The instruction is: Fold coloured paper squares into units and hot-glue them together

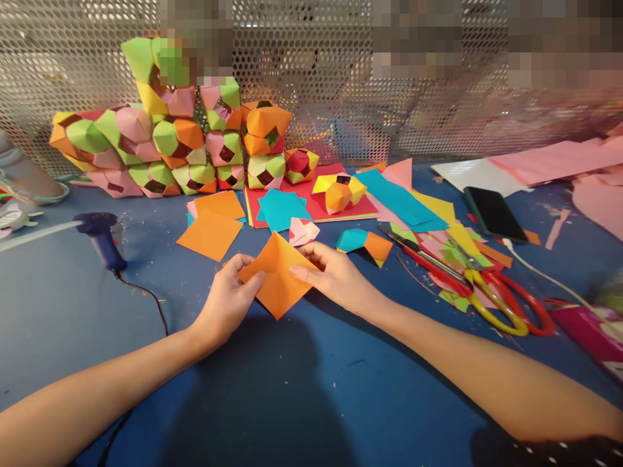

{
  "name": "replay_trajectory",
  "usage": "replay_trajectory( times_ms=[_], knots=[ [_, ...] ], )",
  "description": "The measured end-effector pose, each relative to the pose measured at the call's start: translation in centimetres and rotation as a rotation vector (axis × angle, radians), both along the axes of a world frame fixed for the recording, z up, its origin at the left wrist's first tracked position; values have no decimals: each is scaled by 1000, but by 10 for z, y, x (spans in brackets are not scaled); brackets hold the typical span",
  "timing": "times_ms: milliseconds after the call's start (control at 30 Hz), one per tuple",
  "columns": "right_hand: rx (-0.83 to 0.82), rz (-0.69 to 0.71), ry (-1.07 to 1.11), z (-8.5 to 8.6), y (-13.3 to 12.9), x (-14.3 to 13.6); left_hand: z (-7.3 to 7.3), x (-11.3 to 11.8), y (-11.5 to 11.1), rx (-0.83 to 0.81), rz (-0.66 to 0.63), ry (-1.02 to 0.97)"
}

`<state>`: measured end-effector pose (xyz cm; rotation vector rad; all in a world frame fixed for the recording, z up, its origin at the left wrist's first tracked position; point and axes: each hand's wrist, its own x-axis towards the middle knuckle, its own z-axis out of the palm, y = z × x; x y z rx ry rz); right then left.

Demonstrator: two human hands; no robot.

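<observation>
A square of orange paper (278, 279) with a crease down its middle is held above the blue table, one corner toward me. My left hand (228, 295) pinches its left corner, thumb on top and fingers beneath. At the opposite corner, my right hand (335, 275) grips it the same way. Just beyond lie a small folded pink piece (304, 231) and some blue paper squares (283, 209). More orange squares (211, 235) rest behind my left hand. Right of my right hand is a folded blue and orange piece (364, 244).
Stacked folded-paper balls (178, 139) stand against a perforated metal panel (335, 78). A glue gun (103, 237) with a cord lies left. Scissors (501, 305), paper scraps (438, 259), a phone (494, 214) and a white cable (545, 275) lie right.
</observation>
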<state>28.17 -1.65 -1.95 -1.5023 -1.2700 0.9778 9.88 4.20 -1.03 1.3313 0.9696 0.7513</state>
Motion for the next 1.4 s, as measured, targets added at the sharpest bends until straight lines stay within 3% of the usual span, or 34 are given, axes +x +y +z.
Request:
replay_trajectory(
  times_ms=[300,433,633,900,1200,1400],
  knots=[
    [-2,38,-85,-3,1,3,-8,-1,6,-214,-69,-169],
    [8,49,14,-4,1,-1,-5,1,5,-206,-76,-136],
    [40,31,-88,-6,-1,-3,-8,0,11,-159,-68,-92],
    [40,42,-8,-1,-3,-6,-3,1,11,-354,-73,-349],
    [37,82,126,-6,-4,-7,-3,2,3,-417,-109,-349],
    [55,78,94,-3,-6,-8,-1,4,1,-431,-95,-322]
  ],
)
